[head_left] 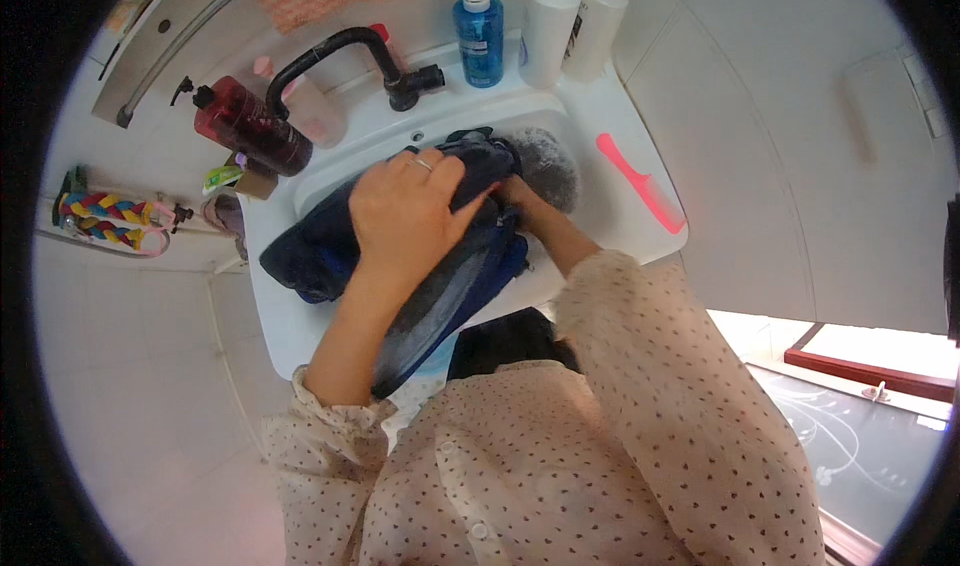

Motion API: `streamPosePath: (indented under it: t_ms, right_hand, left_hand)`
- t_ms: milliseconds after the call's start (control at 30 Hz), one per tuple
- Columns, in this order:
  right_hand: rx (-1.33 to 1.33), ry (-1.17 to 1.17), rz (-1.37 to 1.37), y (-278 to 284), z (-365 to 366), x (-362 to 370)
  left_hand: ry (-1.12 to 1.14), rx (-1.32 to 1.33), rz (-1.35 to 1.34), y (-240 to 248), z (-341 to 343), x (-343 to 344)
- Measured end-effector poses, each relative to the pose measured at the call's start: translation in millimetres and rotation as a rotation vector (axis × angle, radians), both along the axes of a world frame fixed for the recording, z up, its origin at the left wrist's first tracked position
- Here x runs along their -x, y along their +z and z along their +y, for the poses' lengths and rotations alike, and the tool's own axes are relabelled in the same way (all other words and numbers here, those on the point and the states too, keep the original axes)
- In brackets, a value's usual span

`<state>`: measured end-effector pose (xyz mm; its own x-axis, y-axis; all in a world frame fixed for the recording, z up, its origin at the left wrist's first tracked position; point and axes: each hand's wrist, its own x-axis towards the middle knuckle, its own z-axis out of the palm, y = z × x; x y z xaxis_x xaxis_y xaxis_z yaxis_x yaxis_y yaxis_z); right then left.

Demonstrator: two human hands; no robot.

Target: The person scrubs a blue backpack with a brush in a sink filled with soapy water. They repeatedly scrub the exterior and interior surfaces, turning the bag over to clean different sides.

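A wet, dark blue garment (330,228), with greyish-blue patches like denim, lies bunched across the white sink (272,331). Part of it hangs over the front edge toward me. My left hand (408,204), with a ring on one finger, is closed over the top of the bundle, fingers curled into the cloth. Just to its right, my right hand (518,194) grips the garment's right side; folds of fabric hide most of its fingers. Foamy grey water (548,169) shows in the basin beyond the right hand.
A black faucet (345,41) arches over the back left. A dark red pump bottle (250,126) leans near it. A blue bottle (480,44) and two white bottles (549,31) line the back rim. A pink comb (640,183) lies on the right rim.
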<state>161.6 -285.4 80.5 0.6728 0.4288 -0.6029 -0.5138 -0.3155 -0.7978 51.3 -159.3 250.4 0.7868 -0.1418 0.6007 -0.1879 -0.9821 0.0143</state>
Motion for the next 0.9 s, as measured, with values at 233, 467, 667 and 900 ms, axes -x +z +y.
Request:
streamPosePath:
  t_ms: [233, 467, 667, 900]
  right_hand:
    - [0.69, 0.477, -0.955, -14, -38, 13]
    - [0.693, 0.729, -0.286, 30, -33, -16]
    - [0.688, 0.482, -0.91, -24, -28, -8]
    - [0.662, 0.815, -0.395, 125, -83, -14]
  left_hand:
    - [0.028, -0.002, -0.017, -4, -7, 2]
    - [0.021, -0.082, -0.05, -10, -12, 8]
    - [-0.023, -0.088, -0.011, -6, -25, 13]
    - [0.031, -0.128, -0.098, -8, -3, 6]
